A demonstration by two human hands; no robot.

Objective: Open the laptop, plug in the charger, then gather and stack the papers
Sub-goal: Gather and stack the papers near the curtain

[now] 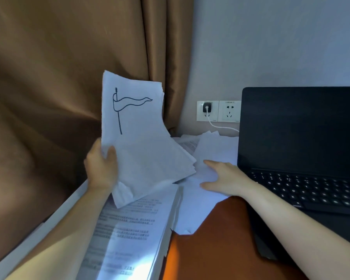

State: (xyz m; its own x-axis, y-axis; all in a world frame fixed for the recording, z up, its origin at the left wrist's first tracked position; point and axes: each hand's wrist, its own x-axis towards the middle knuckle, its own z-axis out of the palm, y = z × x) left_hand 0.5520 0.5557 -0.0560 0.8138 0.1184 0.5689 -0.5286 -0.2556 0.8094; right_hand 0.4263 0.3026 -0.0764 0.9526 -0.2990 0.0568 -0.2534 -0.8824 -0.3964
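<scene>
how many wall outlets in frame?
2. On the wall, the left outlet holds the black charger; the right outlet is free, next to the laptop lid, which may hide more.

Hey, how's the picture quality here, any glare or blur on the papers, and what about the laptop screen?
Head view: a bright band of glare crosses the printed stack at the bottom, its text too soft to read; the flag drawing on the held papers in the left hand is crisp; the laptop screen is plain dark, without reflections.
</scene>
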